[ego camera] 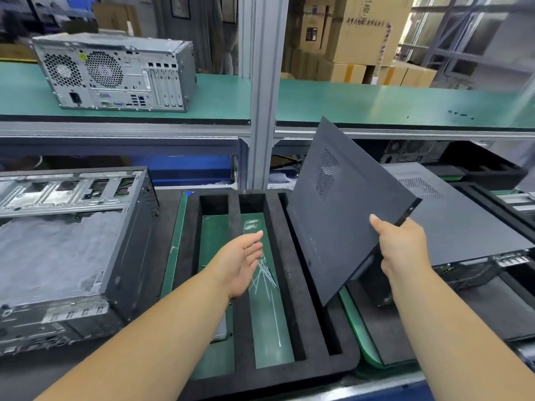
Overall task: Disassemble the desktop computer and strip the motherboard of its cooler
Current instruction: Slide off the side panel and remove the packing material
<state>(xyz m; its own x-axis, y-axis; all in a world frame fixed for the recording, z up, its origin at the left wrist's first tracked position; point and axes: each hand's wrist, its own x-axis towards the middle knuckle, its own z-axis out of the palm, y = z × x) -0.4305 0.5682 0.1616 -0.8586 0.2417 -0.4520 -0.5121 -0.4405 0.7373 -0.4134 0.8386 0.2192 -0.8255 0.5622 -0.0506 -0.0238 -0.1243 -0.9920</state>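
Gripping side panel (344, 209) edge, right hand (401, 244) fingers.

Green-matted shelf (376, 102) – cardboard boxes (362, 33) behind, window (463, 30) right.

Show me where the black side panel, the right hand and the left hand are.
black side panel (341, 215): head view, on its flat face below the vent holes.
right hand (401, 244): head view, back of the hand.
left hand (240, 261): head view, open palm.
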